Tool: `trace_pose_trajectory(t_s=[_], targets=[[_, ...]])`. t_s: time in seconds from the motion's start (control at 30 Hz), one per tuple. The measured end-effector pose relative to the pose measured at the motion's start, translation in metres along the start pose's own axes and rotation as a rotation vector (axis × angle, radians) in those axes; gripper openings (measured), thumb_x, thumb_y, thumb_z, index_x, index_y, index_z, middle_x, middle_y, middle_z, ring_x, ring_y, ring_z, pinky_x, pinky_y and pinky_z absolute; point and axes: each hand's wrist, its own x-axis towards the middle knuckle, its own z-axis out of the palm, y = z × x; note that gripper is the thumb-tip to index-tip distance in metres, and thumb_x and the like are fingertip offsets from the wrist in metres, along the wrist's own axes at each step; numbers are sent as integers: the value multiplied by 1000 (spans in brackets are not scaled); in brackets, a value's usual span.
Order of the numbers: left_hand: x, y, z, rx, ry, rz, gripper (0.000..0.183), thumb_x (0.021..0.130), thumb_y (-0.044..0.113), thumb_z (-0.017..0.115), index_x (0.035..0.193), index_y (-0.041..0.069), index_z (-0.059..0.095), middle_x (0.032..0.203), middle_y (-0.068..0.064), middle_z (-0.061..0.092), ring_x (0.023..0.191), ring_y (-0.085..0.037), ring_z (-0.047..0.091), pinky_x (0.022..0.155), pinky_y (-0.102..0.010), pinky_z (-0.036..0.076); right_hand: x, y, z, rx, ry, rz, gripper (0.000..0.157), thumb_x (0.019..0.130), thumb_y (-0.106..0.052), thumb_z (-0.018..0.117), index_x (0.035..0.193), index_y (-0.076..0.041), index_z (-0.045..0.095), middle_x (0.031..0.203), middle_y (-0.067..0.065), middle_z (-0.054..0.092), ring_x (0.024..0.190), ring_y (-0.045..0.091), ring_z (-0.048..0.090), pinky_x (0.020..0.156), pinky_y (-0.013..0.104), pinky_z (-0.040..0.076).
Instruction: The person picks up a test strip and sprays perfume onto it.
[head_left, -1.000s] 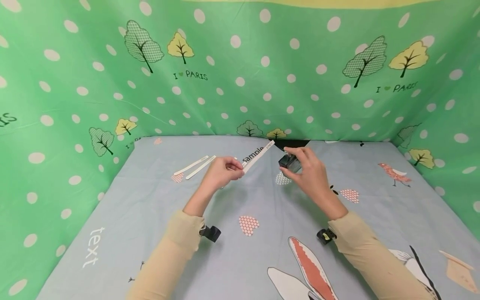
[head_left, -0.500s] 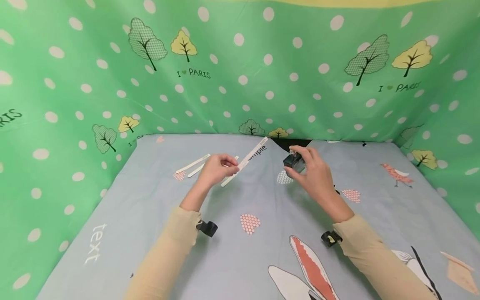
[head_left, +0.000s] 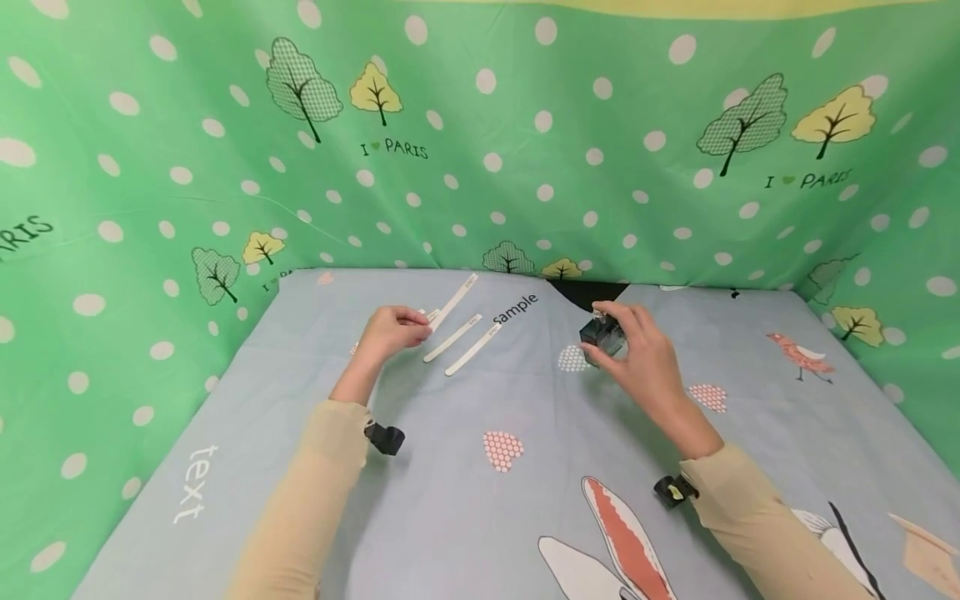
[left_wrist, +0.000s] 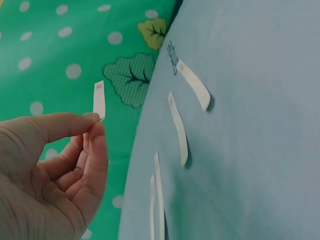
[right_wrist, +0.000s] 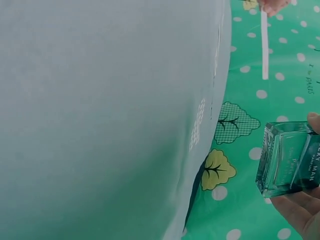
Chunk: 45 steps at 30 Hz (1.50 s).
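My left hand (head_left: 390,335) pinches a slim white perfume test strip (head_left: 456,300) between thumb and fingertips, above the table. In the left wrist view the strip (left_wrist: 99,102) points up out of the pinch. My right hand (head_left: 643,354) holds a dark, clear-glass perfume bottle (head_left: 600,337), with a finger at its top by the sprayer and the thumb at its lower side. White lettering shows on the bottle (right_wrist: 290,160) in the right wrist view. Two more test strips lie on the cloth right of my left hand, the nearer one (head_left: 472,350) slanting.
Further strips (left_wrist: 159,195) lie on the cloth, mostly hidden by my left hand in the head view. The grey-blue printed tablecloth (head_left: 450,517) covers the table. A green dotted curtain (head_left: 525,150) rises behind its far edge and along both sides.
My left hand has moved left with its test strip, away from the bottle, uncovering two strips on the cloth. The right hand with the perfume bottle has shifted slightly right and down.
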Motion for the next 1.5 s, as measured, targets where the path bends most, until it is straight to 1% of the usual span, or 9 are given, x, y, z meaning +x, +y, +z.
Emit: trace_pose_trajectory(t_s=[0.27,0.4,0.57,0.73,0.87,0.97,1.07,1.27,1.5], targets=[[11,-24,-4,17,26,-92,27,85,8,76,108,-6,71,78,1,68,59,1,62,64,-16,55,-2,4,-1,1,-1,15,63,77,-24,87,132,-17,57,112,19,61,82,33,61,52,41,48],[13,-35,-4,31,33,-159,27,85,7,76,108,-5,72,85,-3,67,59,1,60,63,-15,55,-4,5,-1,0,-3,10,63,77,-24,87,132,-17,57,111,19,60,77,32,59,52,39,47],[18,-46,-4,49,50,-202,26,85,8,77,108,-2,73,95,-9,68,60,1,60,63,-15,55,-5,6,-1,-9,-8,14,63,77,-24,87,133,-17,57,109,18,60,68,26,52,50,33,41],[20,-49,-3,98,83,-192,24,84,9,78,106,0,74,92,-8,70,61,-2,61,62,-17,55,-7,7,-2,-12,-10,17,63,77,-23,87,133,-16,57,107,18,60,66,22,49,51,31,40],[18,-48,-6,149,128,-161,23,86,13,76,106,2,75,104,-15,72,64,-5,62,65,-19,54,-8,9,-4,-15,-6,19,64,77,-23,87,133,-17,57,106,17,59,65,20,46,51,31,39],[17,-48,-10,143,144,-146,24,87,13,75,107,1,74,110,-18,71,65,-5,63,66,-19,54,-9,10,-4,-12,-4,15,64,77,-23,87,133,-17,57,106,17,59,66,23,48,51,32,40],[15,-48,-15,135,161,-134,25,86,13,75,108,1,74,106,-16,73,65,-4,63,66,-19,54,-9,10,-4,-13,-5,12,64,77,-22,87,133,-16,57,106,18,59,67,25,50,52,33,41],[12,-53,-24,124,195,-83,26,86,13,75,108,-2,74,87,-8,76,60,1,60,59,-12,50,-10,11,-4,-18,-2,15,64,77,-23,87,133,-16,57,107,18,60,66,21,47,51,31,40],[6,-58,-31,141,235,-91,27,87,16,73,109,0,73,97,-14,76,67,-5,64,59,-14,47,-12,11,-3,-6,-2,24,64,77,-23,87,133,-16,57,109,18,60,67,27,51,52,33,41]])
